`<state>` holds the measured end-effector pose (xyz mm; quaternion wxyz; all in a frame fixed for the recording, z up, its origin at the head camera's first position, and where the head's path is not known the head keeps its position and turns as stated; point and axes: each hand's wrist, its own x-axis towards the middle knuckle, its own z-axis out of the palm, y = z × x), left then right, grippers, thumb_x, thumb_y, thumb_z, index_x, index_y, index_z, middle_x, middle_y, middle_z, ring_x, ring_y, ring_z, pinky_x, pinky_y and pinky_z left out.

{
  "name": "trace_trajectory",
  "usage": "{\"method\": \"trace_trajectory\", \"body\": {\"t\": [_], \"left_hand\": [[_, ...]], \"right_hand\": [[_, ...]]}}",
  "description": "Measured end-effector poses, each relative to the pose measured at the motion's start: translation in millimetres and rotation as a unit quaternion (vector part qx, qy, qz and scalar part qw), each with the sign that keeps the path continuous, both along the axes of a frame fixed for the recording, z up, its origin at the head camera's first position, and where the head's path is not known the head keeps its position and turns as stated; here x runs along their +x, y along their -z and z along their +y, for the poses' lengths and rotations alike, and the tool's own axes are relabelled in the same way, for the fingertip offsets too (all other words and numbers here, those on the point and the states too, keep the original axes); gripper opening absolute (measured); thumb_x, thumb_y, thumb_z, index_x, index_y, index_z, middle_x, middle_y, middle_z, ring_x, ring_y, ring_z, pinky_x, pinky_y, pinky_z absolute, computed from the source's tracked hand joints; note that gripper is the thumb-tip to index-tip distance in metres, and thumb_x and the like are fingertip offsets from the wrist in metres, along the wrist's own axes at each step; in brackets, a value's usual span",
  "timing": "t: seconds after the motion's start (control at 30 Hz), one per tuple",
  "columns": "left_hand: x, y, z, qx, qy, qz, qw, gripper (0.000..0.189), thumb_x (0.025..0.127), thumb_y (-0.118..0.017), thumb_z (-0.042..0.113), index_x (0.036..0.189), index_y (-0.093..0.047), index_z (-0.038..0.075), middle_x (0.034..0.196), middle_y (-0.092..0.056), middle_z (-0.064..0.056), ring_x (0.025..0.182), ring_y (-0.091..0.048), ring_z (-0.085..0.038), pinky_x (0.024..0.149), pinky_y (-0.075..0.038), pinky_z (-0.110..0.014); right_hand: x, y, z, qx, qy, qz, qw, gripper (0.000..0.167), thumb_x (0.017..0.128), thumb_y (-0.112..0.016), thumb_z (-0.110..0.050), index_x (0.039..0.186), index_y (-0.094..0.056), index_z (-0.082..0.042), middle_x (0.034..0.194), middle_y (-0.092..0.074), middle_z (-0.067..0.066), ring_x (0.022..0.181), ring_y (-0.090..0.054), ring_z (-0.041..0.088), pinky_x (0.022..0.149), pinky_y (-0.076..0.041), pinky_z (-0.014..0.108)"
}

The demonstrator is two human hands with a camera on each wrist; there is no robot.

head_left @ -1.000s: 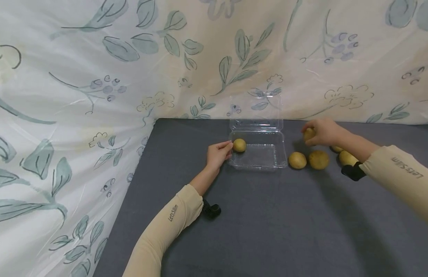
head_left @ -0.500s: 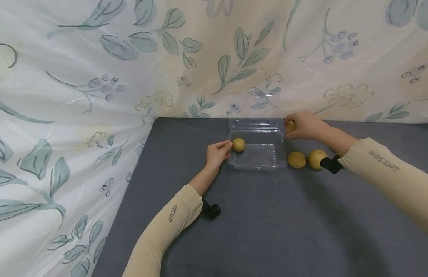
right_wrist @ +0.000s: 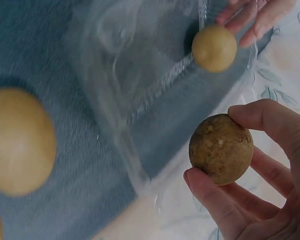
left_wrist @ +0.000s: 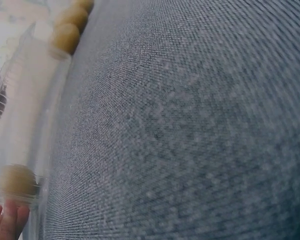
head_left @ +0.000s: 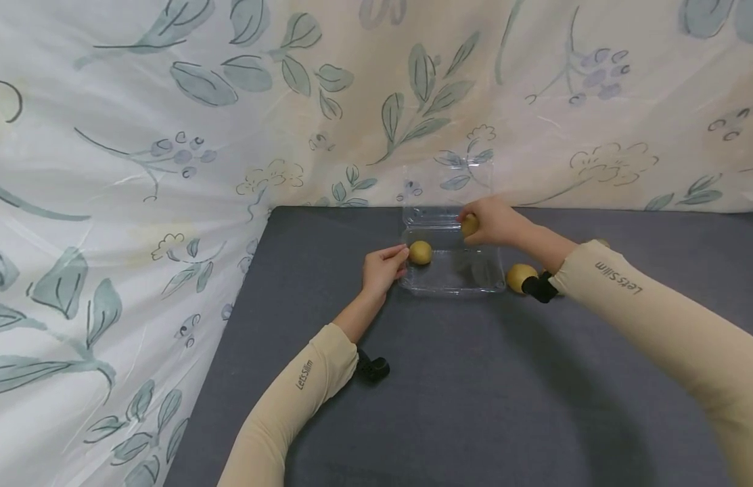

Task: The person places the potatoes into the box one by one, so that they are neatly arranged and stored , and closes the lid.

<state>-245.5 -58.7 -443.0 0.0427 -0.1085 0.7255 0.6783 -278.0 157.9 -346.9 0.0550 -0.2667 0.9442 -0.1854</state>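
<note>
A clear plastic clamshell container [head_left: 452, 291] stands at the far side of the table with its lid raised. Inside, at its left end, sits a yellow potato [head_left: 420, 253]. My left hand [head_left: 381, 274] pinches the container's left edge; in the left wrist view its fingers [left_wrist: 10, 220] lie against the wall beside that potato. Over the container's back right part, my right hand [head_left: 494, 222] holds a second potato [right_wrist: 221, 149] between thumb and fingertips. That one has brownish, blotchy skin and hangs above the container floor.
More potatoes [head_left: 521, 278] lie on the dark grey tabletop [head_left: 449, 379] just right of the container, partly hidden by my right wrist camera [head_left: 539, 287] and sleeve. A leaf-patterned curtain [head_left: 327, 135] hangs along the back and left table edges.
My right hand has carried its potato leftward, from above the loose potatoes to over the container. My left hand has stayed at the container's left edge.
</note>
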Motion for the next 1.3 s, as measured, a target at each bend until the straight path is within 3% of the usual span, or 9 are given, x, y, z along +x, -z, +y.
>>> {"method": "trace_trajectory", "body": {"t": [0.27, 0.53, 0.7, 0.97, 1.3], "left_hand": [[-0.8, -0.3, -0.6, 0.006, -0.002, -0.004, 1.0, 0.026, 0.087, -0.066, 0.016, 0.109, -0.068, 0.003, 0.102, -0.069, -0.013, 0.088, -0.067, -0.022, 0.066, -0.056, -0.024], [-0.6, -1.8, -0.4, 0.012, -0.001, -0.007, 0.9999, 0.026, 0.087, -0.066, 0.016, 0.11, -0.068, 0.003, 0.104, -0.068, -0.013, 0.091, -0.066, -0.022, 0.071, -0.056, -0.028], [-0.9, -1.2, -0.5, 0.017, -0.001, -0.006, 0.9998, 0.026, 0.087, -0.066, 0.015, 0.109, -0.068, 0.002, 0.104, -0.068, -0.014, 0.092, -0.066, -0.023, 0.07, -0.056, -0.028], [-1.5, -1.3, -0.9, 0.02, 0.001, -0.007, 0.9998, 0.028, 0.086, -0.066, 0.015, 0.11, -0.067, 0.001, 0.103, -0.068, -0.014, 0.091, -0.066, -0.023, 0.068, -0.056, -0.026], [-2.7, 0.1, -0.6, 0.021, 0.001, -0.011, 0.9997, 0.026, 0.086, -0.067, 0.017, 0.109, -0.068, 0.004, 0.102, -0.069, -0.013, 0.088, -0.066, -0.02, 0.068, -0.056, -0.026]], "right_hand": [[0.0, 19.2, -17, -0.004, 0.009, -0.032, 0.9995, 0.036, 0.075, -0.071, -0.006, 0.108, -0.062, 0.005, 0.099, -0.061, 0.021, 0.074, -0.048, 0.025, 0.055, -0.041, 0.03], [12.0, 41.2, -34, -0.023, 0.03, 0.01, 0.9992, 0.043, 0.075, -0.075, -0.008, 0.114, -0.059, 0.002, 0.114, -0.05, 0.026, 0.094, -0.056, 0.038, 0.073, -0.052, 0.047], [16.5, 57.3, -40, -0.033, 0.034, 0.03, 0.9984, 0.046, 0.077, -0.073, -0.007, 0.12, -0.056, -0.003, 0.123, -0.042, 0.023, 0.093, -0.058, 0.038, 0.07, -0.053, 0.048], [20.1, 73.4, -41, -0.036, 0.034, 0.049, 0.9975, 0.048, 0.077, -0.075, -0.008, 0.121, -0.055, -0.006, 0.123, -0.04, 0.022, 0.091, -0.059, 0.04, 0.068, -0.053, 0.049], [18.7, 75.9, -41, -0.049, 0.05, 0.053, 0.9962, 0.05, 0.073, -0.079, -0.01, 0.117, -0.055, -0.004, 0.116, -0.045, 0.023, 0.09, -0.059, 0.041, 0.069, -0.052, 0.051]]}}
